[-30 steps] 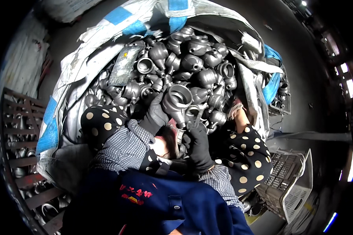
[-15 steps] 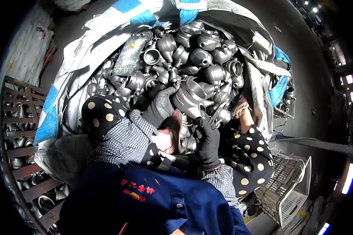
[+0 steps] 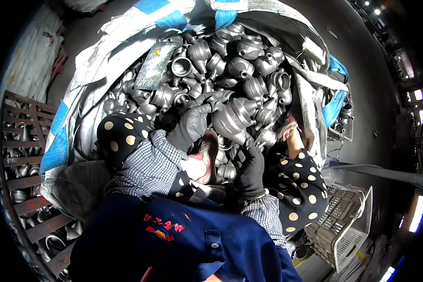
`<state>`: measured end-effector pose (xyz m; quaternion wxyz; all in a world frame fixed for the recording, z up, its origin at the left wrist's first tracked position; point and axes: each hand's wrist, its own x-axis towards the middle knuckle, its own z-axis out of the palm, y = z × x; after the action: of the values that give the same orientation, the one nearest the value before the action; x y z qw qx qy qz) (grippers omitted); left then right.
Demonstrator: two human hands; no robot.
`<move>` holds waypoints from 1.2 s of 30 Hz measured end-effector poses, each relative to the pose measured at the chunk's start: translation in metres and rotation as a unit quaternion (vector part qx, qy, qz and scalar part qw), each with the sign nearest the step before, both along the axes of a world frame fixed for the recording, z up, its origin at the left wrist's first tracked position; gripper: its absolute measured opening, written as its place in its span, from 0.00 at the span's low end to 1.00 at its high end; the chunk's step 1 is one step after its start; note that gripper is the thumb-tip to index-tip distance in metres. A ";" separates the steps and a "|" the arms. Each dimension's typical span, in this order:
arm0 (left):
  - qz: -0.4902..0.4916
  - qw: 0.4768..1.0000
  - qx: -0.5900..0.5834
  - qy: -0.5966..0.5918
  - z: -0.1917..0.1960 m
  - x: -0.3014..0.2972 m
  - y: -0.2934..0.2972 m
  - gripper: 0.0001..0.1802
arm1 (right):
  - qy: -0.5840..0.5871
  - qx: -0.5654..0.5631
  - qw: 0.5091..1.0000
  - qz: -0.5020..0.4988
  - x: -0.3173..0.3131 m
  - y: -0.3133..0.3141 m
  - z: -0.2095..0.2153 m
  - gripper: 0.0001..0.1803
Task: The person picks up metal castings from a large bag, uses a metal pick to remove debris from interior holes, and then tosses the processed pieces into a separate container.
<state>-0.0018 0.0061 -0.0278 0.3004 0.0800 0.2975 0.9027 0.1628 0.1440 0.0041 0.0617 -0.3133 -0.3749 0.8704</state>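
A grey metal pipe fitting (image 3: 237, 118) with a flared end is held over a big white and blue sack (image 3: 80, 117) heaped with several similar grey castings (image 3: 239, 56). My left hand (image 3: 192, 124), in a dark grey glove, grips the fitting from its left side. Wearing a black glove, my right hand (image 3: 251, 167) holds it from below. Both sleeves are checked, over polka-dot trousers, and my pink shoe (image 3: 207, 157) rests among the parts between the hands.
A flat metal plate (image 3: 156, 66) lies on the heap at the upper left. A rusty metal rack (image 3: 23, 155) with more fittings stands at the left. A light plastic crate (image 3: 348, 225) sits at the lower right on the dark floor.
The fitting has been turned on its side between my hands; its open mouth no longer faces up. The view has tilted slightly lower over the sack.
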 end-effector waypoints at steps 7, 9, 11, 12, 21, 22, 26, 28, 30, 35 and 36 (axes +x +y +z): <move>-0.052 0.996 0.033 0.062 0.005 -0.002 -0.001 0.25 | -0.032 -0.002 0.999 0.004 -0.003 -0.001 0.005 0.16; -0.057 0.994 0.024 0.091 0.003 -0.006 -0.002 0.28 | -0.025 -0.002 1.000 0.012 -0.003 0.000 0.003 0.17; -0.060 0.994 0.012 0.095 0.001 -0.006 -0.002 0.28 | -0.005 -0.001 1.000 0.020 -0.002 0.001 -0.001 0.18; -0.072 0.993 0.023 0.088 0.000 -0.006 -0.003 0.28 | 0.003 -0.012 1.000 0.018 0.000 0.002 -0.005 0.18; -0.080 0.996 0.006 0.050 -0.008 -0.009 -0.004 0.28 | -0.001 0.041 0.999 -0.004 0.002 0.004 -0.015 0.20; -0.081 0.996 0.014 0.046 -0.006 -0.008 -0.004 0.28 | -0.004 0.039 0.999 -0.007 0.001 0.004 -0.014 0.21; -0.086 0.995 0.041 0.038 0.002 -0.006 -0.003 0.28 | -0.031 -0.026 0.997 -0.068 -0.009 -0.005 0.008 0.21; -0.088 0.995 0.028 0.035 0.009 -0.004 -0.001 0.29 | 0.008 -0.067 0.997 -0.023 -0.004 0.005 -0.008 0.20; -0.094 0.992 0.038 0.074 0.013 -0.005 0.002 0.27 | 0.001 -0.083 0.996 -0.014 -0.006 0.006 -0.010 0.22; -0.097 0.989 0.047 0.100 0.005 -0.006 0.002 0.34 | -0.036 -0.082 0.995 -0.040 -0.007 0.001 -0.007 0.21; -0.089 0.990 0.043 0.105 0.004 -0.005 0.002 0.34 | -0.039 -0.085 0.995 -0.037 -0.008 0.001 -0.006 0.21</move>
<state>-0.0072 0.0078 -0.0235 0.3426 0.2132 0.2799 0.8711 0.1553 0.1447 -0.0016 0.0524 -0.3647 -0.2894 0.8835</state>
